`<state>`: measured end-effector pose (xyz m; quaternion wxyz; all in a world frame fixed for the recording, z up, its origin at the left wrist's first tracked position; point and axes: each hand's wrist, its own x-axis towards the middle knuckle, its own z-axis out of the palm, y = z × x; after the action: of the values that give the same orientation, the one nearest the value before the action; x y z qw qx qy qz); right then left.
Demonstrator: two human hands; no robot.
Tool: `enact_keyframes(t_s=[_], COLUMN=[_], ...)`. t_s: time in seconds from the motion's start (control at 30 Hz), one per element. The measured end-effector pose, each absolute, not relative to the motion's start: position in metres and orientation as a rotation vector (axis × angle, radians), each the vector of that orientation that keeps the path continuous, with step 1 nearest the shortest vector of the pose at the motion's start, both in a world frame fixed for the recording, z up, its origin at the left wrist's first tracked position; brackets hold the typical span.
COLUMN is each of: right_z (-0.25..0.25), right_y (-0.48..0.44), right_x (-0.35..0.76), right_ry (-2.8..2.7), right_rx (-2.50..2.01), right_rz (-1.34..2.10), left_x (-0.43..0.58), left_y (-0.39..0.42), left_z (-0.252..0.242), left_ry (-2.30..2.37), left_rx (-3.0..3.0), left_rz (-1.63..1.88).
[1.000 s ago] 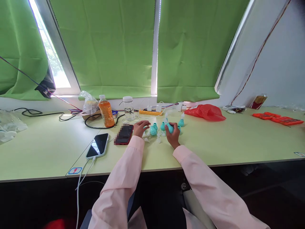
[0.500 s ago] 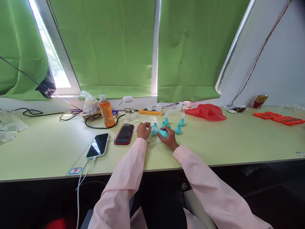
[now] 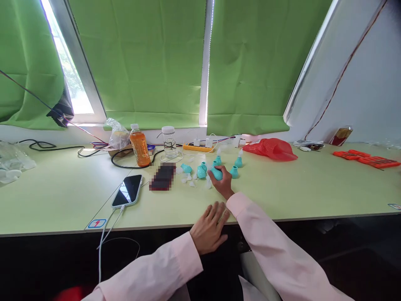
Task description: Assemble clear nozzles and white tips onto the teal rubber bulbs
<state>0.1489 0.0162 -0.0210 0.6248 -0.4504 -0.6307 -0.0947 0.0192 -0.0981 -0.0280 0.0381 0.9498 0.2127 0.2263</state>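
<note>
My right hand [image 3: 223, 182] has its fingers wrapped round a teal squeeze bulb [image 3: 216, 173], low over the table among other bulbs. Spread fingers show on my left hand [image 3: 211, 228], which is at the table's front edge, palm down and holding nothing. Just left of the held bulb stands another teal bulb [image 3: 201, 172], and a further one lies on its side [image 3: 186, 168]. Small clear plastic tips [image 3: 191, 183] are scattered in front of them. To the right are an open-necked bulb [image 3: 234, 172] and a bulb with a clear tip [image 3: 238, 161].
Left of the bulbs lie a blurred-out dark phone [image 3: 163, 177] and a charging phone [image 3: 127, 191]. Behind stand an orange drink bottle [image 3: 140, 146], a clear jar [image 3: 169, 143] and a power strip [image 3: 198, 148]. A red plastic bag [image 3: 271, 149] and orange tool cases [image 3: 366, 158] are to the right.
My left hand has drawn back from beside the bulbs to the table's front edge, and its fingers have opened. My right hand still holds a bulb, now turned from its sideways tilt.
</note>
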Motion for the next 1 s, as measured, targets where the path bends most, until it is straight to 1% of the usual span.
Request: enact_keyframes(t_s=[0.07,0.13,0.27,0.47,0.63,0.7,0.77,0.87,0.93,1.0], right_z=[-0.02,-0.019,-0.017,-0.016,-0.017,-0.017,-0.016,-0.017,-0.018,-0.02], right_y=[0.016,0.016,0.015,0.016,0.017,0.017,0.017,0.015,0.012,0.01], right_x=[0.149,0.148,0.148,0.149,0.148,0.148,0.148,0.147,0.145,0.143], right_ry=[-1.435,-1.441,-1.446,-1.464,-1.486,-1.495,-1.507,-1.552,-1.614,-1.683], right_rx=[-1.034,-1.028,-1.028,-1.039,-1.048,-1.045,-1.036,-1.004,-0.969,-0.932], right_rz=[-0.209,-0.2,-0.197,-0.178,-0.15,-0.141,-0.134,-0.112,-0.081,-0.033], left_x=[0.021,0.02,0.008,-0.009,-0.006,-0.005,-0.005,0.0,0.006,0.012], left_y=[-0.101,-0.087,-0.047,-0.02,0.001,0.013,0.023,0.034,0.037,0.037], left_z=[-0.031,-0.027,-0.023,-0.029,-0.009,0.002,0.013,0.022,0.023,0.02], left_ry=[0.77,0.861,1.143,1.296,1.193,1.104,1.057,1.153,1.201,1.201], left_rx=[2.961,2.957,2.974,3.048,3.091,2.948,2.655,2.405,2.31,2.256], left_rz=[0.514,0.375,0.37,0.601,0.845,1.002,1.209,1.406,1.45,1.41])
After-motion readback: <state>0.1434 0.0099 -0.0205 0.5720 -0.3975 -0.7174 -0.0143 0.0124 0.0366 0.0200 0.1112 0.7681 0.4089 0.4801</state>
